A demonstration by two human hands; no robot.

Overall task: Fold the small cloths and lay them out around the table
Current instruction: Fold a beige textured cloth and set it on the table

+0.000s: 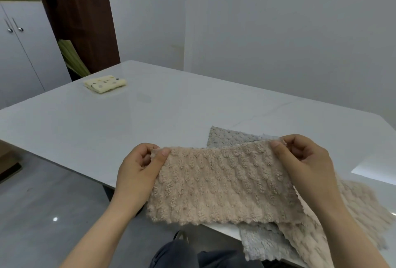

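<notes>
A beige cloth [222, 184] hangs doubled over above the near table [107, 122] edge, stretched between both hands. The left hand [137, 171] pinches its top left corner, the right hand [304, 165] its top right corner, each grip closed on the fabric. Beneath lie a grey cloth [231, 138] and another beige cloth [362, 210]. A folded spotted cloth [105, 83] sits far left.
</notes>
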